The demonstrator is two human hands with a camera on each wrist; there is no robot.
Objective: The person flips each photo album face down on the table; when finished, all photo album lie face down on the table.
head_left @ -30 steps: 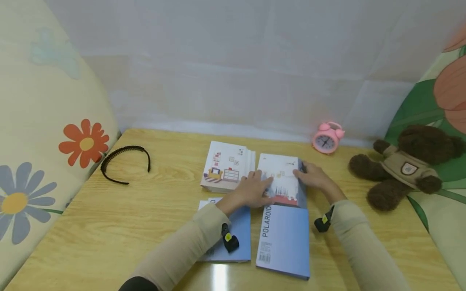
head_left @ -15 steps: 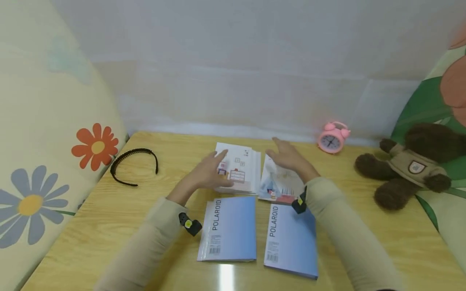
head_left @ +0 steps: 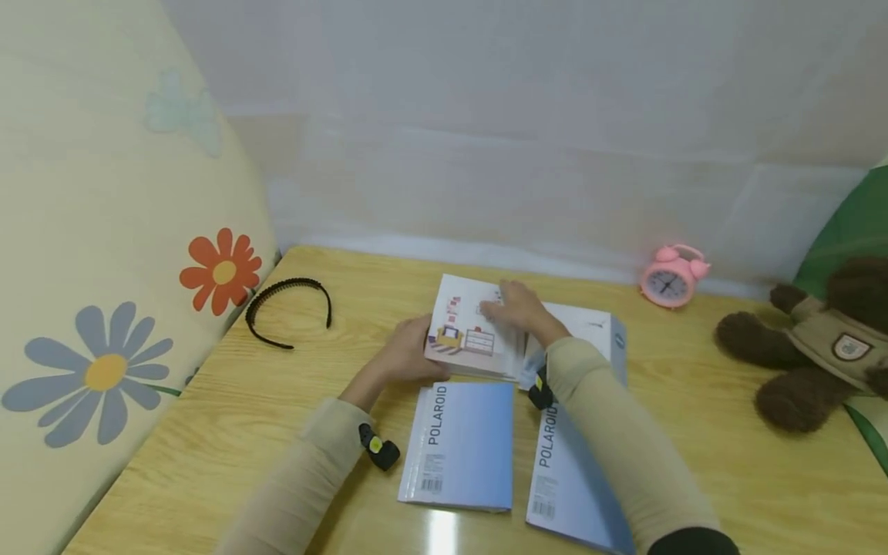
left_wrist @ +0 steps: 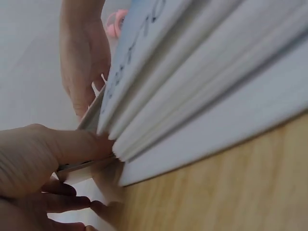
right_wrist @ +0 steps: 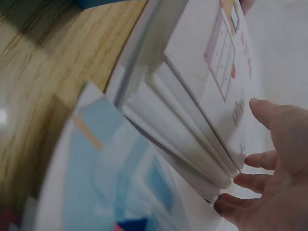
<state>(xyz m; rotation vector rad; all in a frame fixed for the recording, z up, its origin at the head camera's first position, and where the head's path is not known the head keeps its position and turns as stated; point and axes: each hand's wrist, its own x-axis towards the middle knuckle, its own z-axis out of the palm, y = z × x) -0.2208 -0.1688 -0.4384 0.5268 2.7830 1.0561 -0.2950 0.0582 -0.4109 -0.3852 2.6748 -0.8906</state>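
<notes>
A stack of albums with a white illustrated cover on top lies at the back middle of the table. My left hand holds its near left corner; in the left wrist view the thumb lies against the layered edges, fingers round the far side. Over the stack's right side reaches my right hand. In the right wrist view its fingers touch the edges of the albums, rather straight, with the thumb close over the cover. A second white-covered album lies beside it, partly hidden by my right arm.
Two blue albums marked POLAROID, one at left and one at right, lie nearer me. A black headband is at back left. A pink alarm clock and a brown teddy bear sit to the right.
My hands have left the right white album and moved left to the other white stack, one on each side of it. The head view has shifted right across the scene.
</notes>
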